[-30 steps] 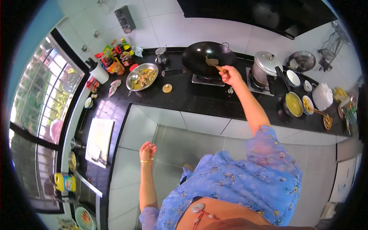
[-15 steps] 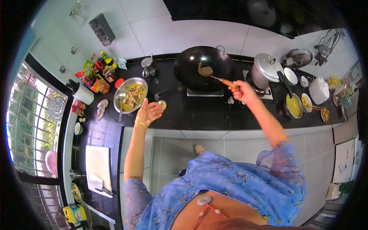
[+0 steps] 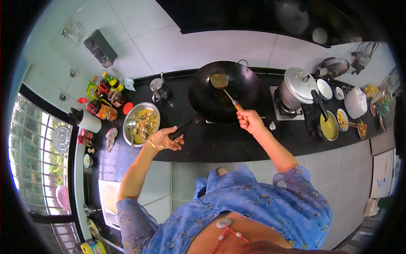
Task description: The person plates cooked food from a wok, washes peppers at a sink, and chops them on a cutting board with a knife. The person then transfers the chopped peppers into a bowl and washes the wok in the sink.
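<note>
Nearest, a person's blue flowered clothing (image 3: 253,203) fills the bottom of the view. Beyond it, the left hand (image 3: 165,139) is at the end of the black handle (image 3: 186,128) of the wok, its fingers loosely spread around the handle; whether they bear on it, I cannot tell. The right hand (image 3: 252,121) has its fingers closed on the wooden grip of the spatula (image 3: 230,97).

On the black tabletop (image 3: 220,148), the metal bowl (image 3: 141,123) lies just beside the left hand, with food in yellow liquid and a spoon (image 3: 131,124) in it. Right of the hands, the small pan (image 3: 329,128) holds yellow liquid.

Farther back, the wok (image 3: 245,91) sits on the stove, the spatula's blade over its dark inside; contact between the two is unclear. To its right, the lidded pot (image 3: 292,95) stands on a burner. To its left are the metal-topped jug (image 3: 159,88) and, farther left, bottles and jars (image 3: 111,111).

Behind everything rises the tiled wall (image 3: 228,44), below a black hood (image 3: 253,19).
</note>
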`<state>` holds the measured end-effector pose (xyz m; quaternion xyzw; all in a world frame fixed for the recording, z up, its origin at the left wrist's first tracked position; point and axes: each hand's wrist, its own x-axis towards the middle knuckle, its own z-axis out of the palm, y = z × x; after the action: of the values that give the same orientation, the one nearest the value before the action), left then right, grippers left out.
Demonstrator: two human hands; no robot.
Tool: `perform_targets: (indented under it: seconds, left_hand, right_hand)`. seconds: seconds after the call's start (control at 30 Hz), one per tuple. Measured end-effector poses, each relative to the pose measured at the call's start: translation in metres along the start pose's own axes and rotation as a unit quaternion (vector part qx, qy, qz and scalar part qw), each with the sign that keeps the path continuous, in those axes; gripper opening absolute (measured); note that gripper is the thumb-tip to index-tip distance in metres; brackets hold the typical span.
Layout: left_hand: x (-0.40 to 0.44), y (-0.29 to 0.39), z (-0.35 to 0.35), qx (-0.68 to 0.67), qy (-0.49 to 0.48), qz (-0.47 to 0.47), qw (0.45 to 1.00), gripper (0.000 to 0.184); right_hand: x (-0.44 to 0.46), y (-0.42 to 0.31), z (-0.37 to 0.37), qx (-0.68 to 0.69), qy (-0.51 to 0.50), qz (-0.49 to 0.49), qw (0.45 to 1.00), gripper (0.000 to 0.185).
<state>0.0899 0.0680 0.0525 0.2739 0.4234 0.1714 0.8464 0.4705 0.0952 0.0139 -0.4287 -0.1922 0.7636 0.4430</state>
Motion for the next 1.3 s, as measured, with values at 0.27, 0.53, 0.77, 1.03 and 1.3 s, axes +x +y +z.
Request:
perform_targets:
  seconds: [0.27, 0.53, 0.77, 1.03, 1.3]
  left_hand:
    - [0.030, 0.003, 0.004, 0.048, -0.059, -0.046, 0.996, 0.030]
    - [0.019, -0.068, 0.053, 0.232, -0.037, 0.189, 0.953, 0.014]
    - [-0.024, -0.128, 0.118, 0.166, 0.056, 0.067, 0.982, 0.015]
    - [-0.056, -0.250, 0.234, 0.167, -0.015, -0.035, 0.985, 0.023]
    - [-0.007, -0.336, 0.363, 0.205, -0.028, -0.092, 0.974, 0.035]
  right_hand:
    - [0.011, 0.019, 0.004, 0.044, 0.025, -0.021, 0.998, 0.012]
    - [-0.035, 0.037, 0.001, 0.078, 0.017, -0.025, 0.996, 0.014]
    - [-0.132, 0.060, -0.038, 0.123, 0.015, -0.052, 0.991, 0.013]
    - [-0.316, 0.117, -0.150, 0.111, 0.080, -0.064, 0.989, 0.015]
    - [-0.471, 0.147, -0.268, 0.137, 0.161, -0.108, 0.971, 0.012]
